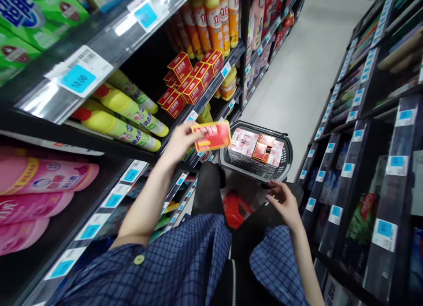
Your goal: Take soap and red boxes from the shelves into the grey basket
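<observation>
My left hand grips one end of a red and yellow soap box, held in the air between the shelf and the basket. Below and to the right stands a dark shopping basket on the floor in front of my knees. Rows of pale pink and white boxes fill it, with a few red boxes on top. My right hand hovers by my right knee near the basket's front edge, fingers loosely bent and apart. Similar red boxes are stacked on the shelf to the left.
Yellow-green bottles lie on the left shelf, and orange bottles stand behind the red boxes. Pink bottles lie lower left. Shelving with price tags runs close on my right. A red object is between my legs. The aisle floor stretches ahead.
</observation>
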